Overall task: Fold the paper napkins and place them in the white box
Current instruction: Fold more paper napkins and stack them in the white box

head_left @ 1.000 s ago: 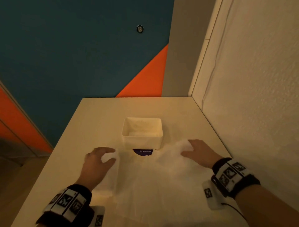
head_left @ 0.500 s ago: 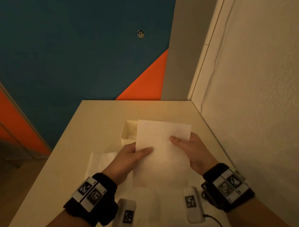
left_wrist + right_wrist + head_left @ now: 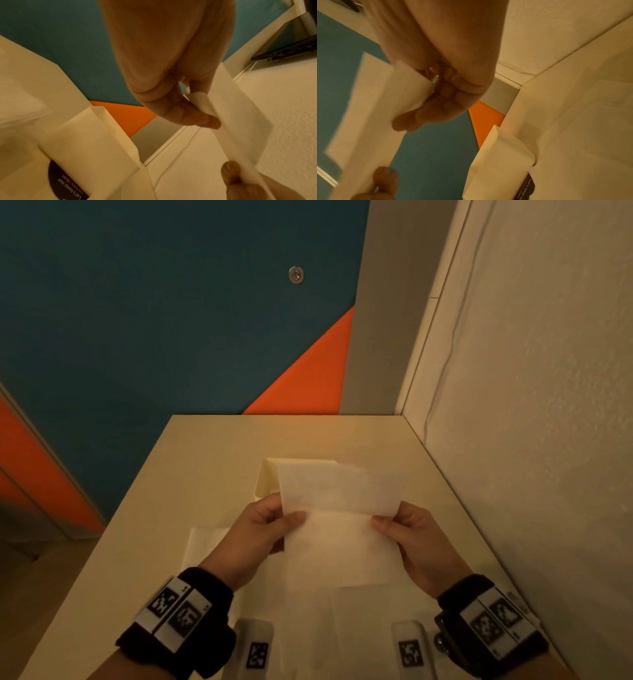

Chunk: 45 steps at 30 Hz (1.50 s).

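A white paper napkin (image 3: 339, 535) hangs in the air above the table, its top part bent over toward the far side along a crease. My left hand (image 3: 274, 525) pinches its left edge between thumb and fingers, and my right hand (image 3: 404, 529) pinches its right edge. The white box (image 3: 265, 481) stands on the table just behind the napkin, mostly hidden by it. In the left wrist view the left hand (image 3: 202, 115) pinches the napkin (image 3: 240, 121). In the right wrist view the right hand (image 3: 423, 115) grips the blurred napkin (image 3: 368, 108), with the box (image 3: 496, 162) to the right.
More flat white napkins (image 3: 205, 546) lie on the cream table (image 3: 205, 446) under and beside my hands. A dark round label (image 3: 67, 184) shows at the box's near base. A textured white wall (image 3: 531, 440) borders the table's right side.
Both hands lifted one napkin off the pile on the table and held it upright. Since half a second ago its top part has bent over toward the far side.
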{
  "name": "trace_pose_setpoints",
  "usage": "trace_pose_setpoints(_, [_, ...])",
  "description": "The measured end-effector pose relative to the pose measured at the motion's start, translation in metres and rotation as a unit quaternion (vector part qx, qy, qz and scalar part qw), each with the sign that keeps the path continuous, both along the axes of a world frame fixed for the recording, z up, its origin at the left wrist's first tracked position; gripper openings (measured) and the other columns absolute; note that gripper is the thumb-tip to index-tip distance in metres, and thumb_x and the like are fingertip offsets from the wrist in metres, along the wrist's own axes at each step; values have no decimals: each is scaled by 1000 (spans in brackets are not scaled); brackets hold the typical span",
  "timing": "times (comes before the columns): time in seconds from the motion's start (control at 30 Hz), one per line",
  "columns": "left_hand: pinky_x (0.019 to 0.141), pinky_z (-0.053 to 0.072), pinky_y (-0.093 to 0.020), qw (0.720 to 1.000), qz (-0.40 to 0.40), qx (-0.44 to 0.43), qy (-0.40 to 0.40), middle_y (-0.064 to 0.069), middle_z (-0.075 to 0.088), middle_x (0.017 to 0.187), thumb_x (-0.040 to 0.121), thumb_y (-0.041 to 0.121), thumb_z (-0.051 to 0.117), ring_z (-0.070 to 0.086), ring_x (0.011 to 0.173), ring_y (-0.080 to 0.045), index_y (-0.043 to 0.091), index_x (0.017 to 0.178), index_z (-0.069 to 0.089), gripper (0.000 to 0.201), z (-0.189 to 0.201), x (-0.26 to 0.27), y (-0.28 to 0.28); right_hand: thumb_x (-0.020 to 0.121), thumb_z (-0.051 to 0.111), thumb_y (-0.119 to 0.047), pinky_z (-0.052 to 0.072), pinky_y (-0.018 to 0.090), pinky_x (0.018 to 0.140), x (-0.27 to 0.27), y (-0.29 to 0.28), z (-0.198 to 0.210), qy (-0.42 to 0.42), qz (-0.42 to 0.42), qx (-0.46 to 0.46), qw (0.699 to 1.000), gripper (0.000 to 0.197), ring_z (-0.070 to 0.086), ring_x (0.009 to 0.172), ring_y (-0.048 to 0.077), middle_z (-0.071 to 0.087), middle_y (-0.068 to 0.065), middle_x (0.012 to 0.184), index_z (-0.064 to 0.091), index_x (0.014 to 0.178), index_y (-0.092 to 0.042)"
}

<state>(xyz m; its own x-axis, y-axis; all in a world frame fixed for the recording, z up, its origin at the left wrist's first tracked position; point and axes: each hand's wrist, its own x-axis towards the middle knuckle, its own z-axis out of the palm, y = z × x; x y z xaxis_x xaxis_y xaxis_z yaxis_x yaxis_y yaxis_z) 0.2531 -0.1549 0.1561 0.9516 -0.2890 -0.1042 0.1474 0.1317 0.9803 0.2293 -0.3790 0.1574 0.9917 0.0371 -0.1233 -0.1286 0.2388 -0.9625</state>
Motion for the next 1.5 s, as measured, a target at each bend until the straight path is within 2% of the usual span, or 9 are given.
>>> trace_pose_setpoints(0.17, [74,57,-24,999,-23,21,-15,-8,73,94,90,-4,51,68,82,-18,16,79,78,35,7,1,10,87,46,11,53,27,56,-4,-5,2,-11,4,-29,1000,26,64,73,18,70,1,84,67,88,-5])
trace_pose_setpoints(0.37, [76,57,-30,999,-26,29,-34,-14,72,98,88,12,52,68,87,-23,6,86,77,25,11,2,13,88,44,-28,40,43,71,-5,-5,3,46,2,74,996,34,46,82,31,53,17,89,63,115,-18])
trace_pose_setpoints(0.47, [68,56,-25,997,-4,50,-66,-10,72,98,86,2,62,67,80,-19,13,83,78,20,8,-1,9,89,55,-9,49,38,67,-4,-3,5,1,9,-22,1000,31,58,76,29,64,14,82,57,118,-22])
trace_pose_setpoints(0.6, [65,53,-25,996,-72,32,-34,-3,72,97,62,32,70,65,81,-17,20,88,77,30,4,-7,11,81,64,8,54,32,63,1,-3,13,-40,43,-144,988,50,67,74,21,72,12,83,53,118,-24])
trace_pose_setpoints(0.7, [82,52,-34,986,-154,59,-23,0,71,108,64,38,65,66,97,-21,23,96,76,37,9,-9,11,80,68,3,56,36,65,7,1,24,-84,103,-234,963,49,67,74,20,71,6,80,53,116,-28])
trace_pose_setpoints(0.83, [93,47,-23,979,-183,85,-40,1,71,110,76,24,64,64,106,-11,19,100,75,26,12,-10,3,80,68,2,41,9,59,13,17,31,-147,180,-330,915,45,56,62,-4,61,-25,66,54,117,-20])
trace_pose_setpoints(0.93, [85,52,-23,983,-146,105,-34,-1,73,104,85,7,64,68,97,-13,20,96,76,20,8,-11,3,83,69,-8,37,11,58,18,25,23,-156,159,-356,907,37,49,56,-1,57,-22,62,54,114,-23])
trace_pose_setpoints(1.2, [81,52,-37,975,145,163,32,8,58,117,85,5,65,60,99,-20,28,106,69,31,-37,-10,58,85,68,-30,43,26,94,34,-3,-63,14,170,-577,799,49,50,108,12,51,-5,124,46,128,-25])
trace_pose_setpoints(1.5, [93,43,-37,885,153,439,34,-11,55,130,78,0,69,54,109,-29,19,120,62,46,-84,-10,106,72,74,-52,23,43,115,21,-9,-120,97,232,-664,704,106,19,141,23,12,-3,157,8,151,-27])
